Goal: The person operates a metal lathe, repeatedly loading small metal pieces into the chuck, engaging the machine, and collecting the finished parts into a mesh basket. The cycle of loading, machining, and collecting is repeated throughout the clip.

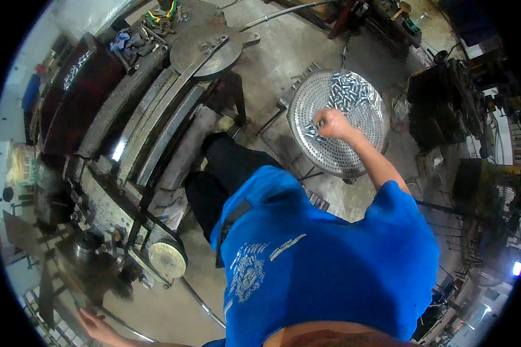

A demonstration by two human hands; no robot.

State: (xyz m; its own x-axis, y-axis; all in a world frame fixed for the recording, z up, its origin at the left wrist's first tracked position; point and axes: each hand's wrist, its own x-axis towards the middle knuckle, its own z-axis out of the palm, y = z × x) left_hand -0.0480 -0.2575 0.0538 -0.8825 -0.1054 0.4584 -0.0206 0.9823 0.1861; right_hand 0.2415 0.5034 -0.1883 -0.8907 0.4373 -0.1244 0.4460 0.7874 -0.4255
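My right hand (332, 124) reaches over a round metal tray (346, 162) full of small holes. Its fingers are bent together at a small cluster of short silver metal cylinders (312, 132), closed on some of them; how many are in the grip is hidden. A larger heap of the same cylinders (348, 91) lies at the tray's far side. Down at the lower left, my left hand (96, 325) is stretched out with its fingers apart and holds nothing. It is nearest to a dark machine part (90, 260), which is blurred.
On the left stands a heavy machine with long metal rails (150, 124), a round metal plate (207, 52) and a pale wheel (168, 259). Gloves and tools (134, 43) lie on its far end. Dark machinery (437, 104) stands right of the tray, above concrete floor (266, 75).
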